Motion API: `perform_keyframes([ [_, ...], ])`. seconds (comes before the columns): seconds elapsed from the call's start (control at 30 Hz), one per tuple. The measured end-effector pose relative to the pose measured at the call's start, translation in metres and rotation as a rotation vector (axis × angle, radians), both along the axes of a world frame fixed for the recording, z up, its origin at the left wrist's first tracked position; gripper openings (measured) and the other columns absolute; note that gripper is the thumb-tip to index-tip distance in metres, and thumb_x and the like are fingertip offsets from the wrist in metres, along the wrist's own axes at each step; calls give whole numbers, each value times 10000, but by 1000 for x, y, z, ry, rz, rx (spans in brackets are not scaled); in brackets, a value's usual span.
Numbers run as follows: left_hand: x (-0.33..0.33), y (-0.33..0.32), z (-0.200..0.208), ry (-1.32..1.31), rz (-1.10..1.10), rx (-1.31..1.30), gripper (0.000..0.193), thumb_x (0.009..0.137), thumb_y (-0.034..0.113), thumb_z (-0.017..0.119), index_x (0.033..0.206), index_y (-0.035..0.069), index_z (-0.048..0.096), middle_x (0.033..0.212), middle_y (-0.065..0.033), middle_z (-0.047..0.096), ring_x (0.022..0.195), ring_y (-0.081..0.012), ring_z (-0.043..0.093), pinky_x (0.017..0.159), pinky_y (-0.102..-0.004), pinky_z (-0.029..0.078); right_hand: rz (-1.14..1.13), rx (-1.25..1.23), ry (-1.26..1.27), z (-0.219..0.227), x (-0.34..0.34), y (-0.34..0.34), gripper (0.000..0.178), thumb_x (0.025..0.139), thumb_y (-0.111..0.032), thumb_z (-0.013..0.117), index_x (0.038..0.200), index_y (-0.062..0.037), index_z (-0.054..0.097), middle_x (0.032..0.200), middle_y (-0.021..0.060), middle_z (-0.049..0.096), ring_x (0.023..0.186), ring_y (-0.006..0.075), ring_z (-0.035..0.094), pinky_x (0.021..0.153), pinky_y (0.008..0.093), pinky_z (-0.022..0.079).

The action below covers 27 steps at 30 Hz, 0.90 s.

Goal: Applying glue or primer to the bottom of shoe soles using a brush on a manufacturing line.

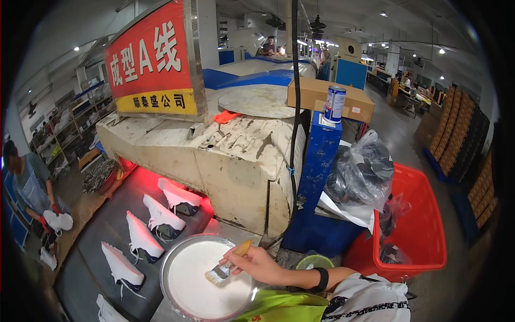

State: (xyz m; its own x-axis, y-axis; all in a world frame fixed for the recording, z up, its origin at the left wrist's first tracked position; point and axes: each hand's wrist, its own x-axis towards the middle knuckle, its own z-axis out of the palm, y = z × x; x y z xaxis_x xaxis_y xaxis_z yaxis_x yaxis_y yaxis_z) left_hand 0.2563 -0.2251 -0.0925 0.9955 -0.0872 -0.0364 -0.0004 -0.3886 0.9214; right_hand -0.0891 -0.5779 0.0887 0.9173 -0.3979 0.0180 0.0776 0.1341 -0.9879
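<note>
R hand (257, 265) is gripping a brush (223, 270), holding it firmly w/ the wood end poking up & the bristles pointing down-L over white liquid (201, 292); can't tell if they're touching it. Liquid is lying in a round bowl (166, 276), which is sitting just R of the dark belt (80, 276). L hand isn't showing, so can't tell its grip. Black band (323, 278) is circling the R wrist. On the belt, white shoes (120, 263) w/ dark parts are lying in a row, laces trailing, the far one catching red light by the big machine (236, 198). Red/yellow sign (150, 59) is standing atop that. To the R, a blue/white can (335, 103) is standing on a blue post (320, 161), next to a box (308, 91); a clear bag (370, 166) is bulging near the red bin (432, 236). Far L, a co-worker (31, 182) in red gloves is holding another white shoe (60, 220).
</note>
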Motion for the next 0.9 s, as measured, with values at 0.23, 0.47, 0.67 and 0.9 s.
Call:
perform_keyframes([
  [0.23, -214, 141, -8, 186, 294, 236, 692, 788, 407, 692, 1205, -113, 504, 1187, -237, 574, 1079, -321, 551, 918, -387, 429, 96, 18, -28, 1, -7, -3, 245, 973, -205, 494, 1033, 7, 602, 981, 65, 657, 786, 91, 601, 696, 249, 520],
  [0.47, -333, 160, 25, 104, 254, 336, 619, 813, 390, 669, 1176, -89, 524, 1105, -224, 616, 1024, -298, 590, 892, -355, 441, -18, -22, -17, 5, -13, -13, 263, 972, -208, 492, 1067, 27, 563, 1018, 144, 645, 824, 136, 621, 676, 248, 540],
  [0.67, -318, 149, 24, 117, 351, 551, 1368, 535, 517, 848, 1398, -124, 3, 1234, -311, 509, 1141, -354, 540, 962, -338, 421, -30, -22, -39, -5, -24, -20, 294, 974, -223, 486, 1085, 43, 545, 1068, 202, 625, 836, 150, 624, 679, 243, 533],
  [0.9, -306, 150, 47, 201, 280, 808, 1353, 479, 629, 811, 1328, -200, 161, 1073, -298, 604, 980, -369, 627, 844, -354, 501, -134, -8, -29, -14, -39, -26, 319, 980, -244, 471, 1092, 43, 556, 1073, 210, 624, 847, 158, 630, 672, 237, 535],
])
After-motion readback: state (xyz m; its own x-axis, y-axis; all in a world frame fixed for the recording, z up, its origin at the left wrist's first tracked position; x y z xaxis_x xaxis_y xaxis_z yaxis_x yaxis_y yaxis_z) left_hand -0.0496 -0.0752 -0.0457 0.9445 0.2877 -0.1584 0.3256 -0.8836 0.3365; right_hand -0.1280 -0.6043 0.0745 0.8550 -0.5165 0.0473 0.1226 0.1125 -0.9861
